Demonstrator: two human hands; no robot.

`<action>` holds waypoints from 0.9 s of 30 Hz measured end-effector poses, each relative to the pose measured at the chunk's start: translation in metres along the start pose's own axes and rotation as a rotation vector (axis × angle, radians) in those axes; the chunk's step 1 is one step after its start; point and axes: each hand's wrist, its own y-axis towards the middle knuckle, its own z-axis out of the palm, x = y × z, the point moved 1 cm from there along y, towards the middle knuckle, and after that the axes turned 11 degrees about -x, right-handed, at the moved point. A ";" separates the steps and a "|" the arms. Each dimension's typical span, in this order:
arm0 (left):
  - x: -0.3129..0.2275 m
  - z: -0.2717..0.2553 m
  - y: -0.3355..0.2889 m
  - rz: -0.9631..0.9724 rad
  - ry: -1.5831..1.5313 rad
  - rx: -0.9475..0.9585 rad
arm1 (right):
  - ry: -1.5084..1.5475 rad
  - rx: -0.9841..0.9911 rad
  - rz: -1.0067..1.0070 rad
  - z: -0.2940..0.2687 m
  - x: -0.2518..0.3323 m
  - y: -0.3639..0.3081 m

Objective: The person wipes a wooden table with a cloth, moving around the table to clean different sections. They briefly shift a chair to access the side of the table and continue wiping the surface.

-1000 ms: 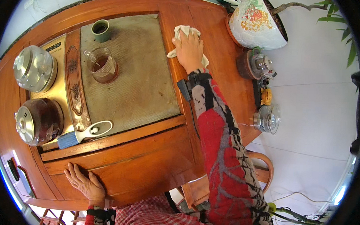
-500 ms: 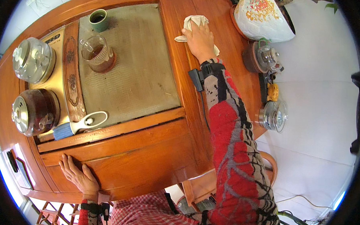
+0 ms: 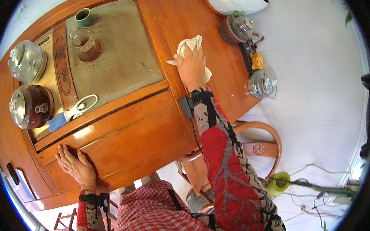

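Observation:
My right hand [image 3: 192, 69] presses a crumpled off-white cloth [image 3: 191, 43] against the wooden tea table [image 3: 139, 132], to the right of the sunken tray [image 3: 117, 67]. Its fingers lie over the cloth, with folds showing beyond the fingertips and beside the palm. Near the table's front edge, my left hand [image 3: 77, 169] rests flat with fingers spread, holding nothing. Just beyond it lies a brush with blue bristles [image 3: 58, 122] and a white loop handle. On the tray stand a glass pitcher [image 3: 88, 50] with dark liquid and a small green cup [image 3: 83, 17].
A clear glass kettle [image 3: 28, 62] and a dark-filled one [image 3: 31, 106] stand at left. Along the right edge are a lidded glass pot [image 3: 240, 27], a yellow figurine [image 3: 257, 61], glass dishes [image 3: 262, 83] and a white planter [image 3: 235, 3]. A wooden chair [image 3: 260, 149] stands at right.
My right hand has drawn the cloth toward me along the right side of the table. The whole view has shifted to the right. My left hand stays flat on the wood.

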 end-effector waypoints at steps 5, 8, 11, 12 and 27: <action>-0.001 0.005 0.000 -0.014 0.004 0.001 | -0.026 0.012 0.125 -0.050 -0.025 -0.098; -0.003 0.004 -0.001 0.002 -0.018 -0.014 | -0.013 0.000 0.192 -0.084 -0.031 -0.165; -0.006 0.003 0.002 -0.034 0.011 0.055 | -0.022 -0.014 0.206 -0.109 -0.026 -0.220; -0.006 0.002 0.002 -0.034 0.027 0.065 | -0.031 -0.016 0.203 -0.113 -0.024 -0.231; -0.006 -0.003 0.001 -0.024 0.007 0.053 | 0.019 0.086 -0.003 -0.047 -0.046 -0.087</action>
